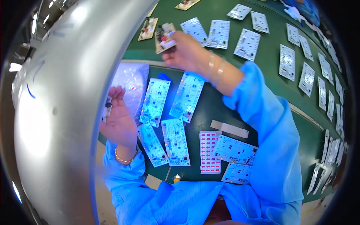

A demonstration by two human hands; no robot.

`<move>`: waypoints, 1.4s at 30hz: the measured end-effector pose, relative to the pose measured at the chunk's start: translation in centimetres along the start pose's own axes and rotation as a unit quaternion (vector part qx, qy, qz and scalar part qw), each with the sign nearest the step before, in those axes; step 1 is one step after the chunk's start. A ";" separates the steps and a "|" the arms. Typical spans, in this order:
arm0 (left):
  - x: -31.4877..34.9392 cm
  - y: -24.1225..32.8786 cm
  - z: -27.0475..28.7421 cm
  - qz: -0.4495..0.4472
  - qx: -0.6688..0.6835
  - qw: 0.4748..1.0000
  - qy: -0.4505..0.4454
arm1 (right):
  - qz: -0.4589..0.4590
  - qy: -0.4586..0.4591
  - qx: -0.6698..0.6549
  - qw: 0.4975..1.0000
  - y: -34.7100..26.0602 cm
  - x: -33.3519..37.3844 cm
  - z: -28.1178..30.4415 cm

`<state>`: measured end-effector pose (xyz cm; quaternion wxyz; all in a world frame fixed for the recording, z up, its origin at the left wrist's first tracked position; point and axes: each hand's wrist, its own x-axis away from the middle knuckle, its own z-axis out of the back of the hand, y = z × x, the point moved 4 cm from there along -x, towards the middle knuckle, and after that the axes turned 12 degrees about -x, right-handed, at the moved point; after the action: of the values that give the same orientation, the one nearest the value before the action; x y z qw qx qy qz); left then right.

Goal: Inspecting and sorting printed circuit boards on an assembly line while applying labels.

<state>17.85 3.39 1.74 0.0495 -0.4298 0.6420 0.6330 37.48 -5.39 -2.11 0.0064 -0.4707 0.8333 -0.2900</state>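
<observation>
My right hand (189,52) reaches over the far green surface and grips a tan circuit board (162,43) by its right side. Tall white, black and red parts stand on that board. My left hand (122,122) is raised beside the large silver duct, its fingers curled up. Against its palm shows a small white-and-black piece (108,108), partly hidden by the duct, whose kind I cannot make out. Between my arms, several white circuit boards (174,140) lie face up under bluish light.
The silver duct (60,112) fills the left side. Bubble wrap (131,84) lies next to it. A sheet of red arrow stickers (210,153) and two more boards (235,150) lie near my right forearm. Rows of white boards (287,62) cover the far green belt (268,50).
</observation>
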 end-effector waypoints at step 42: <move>0.3 1.6 -11.9 -0.154 -0.489 0.710 -0.482 | 0.281 -0.023 0.753 0.594 -8.5 27.9 7.0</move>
<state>22.44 -7.21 5.09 0.2315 -0.1233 0.0564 0.9634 30.60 -34.04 3.53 0.4590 -0.0479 0.4087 -0.7874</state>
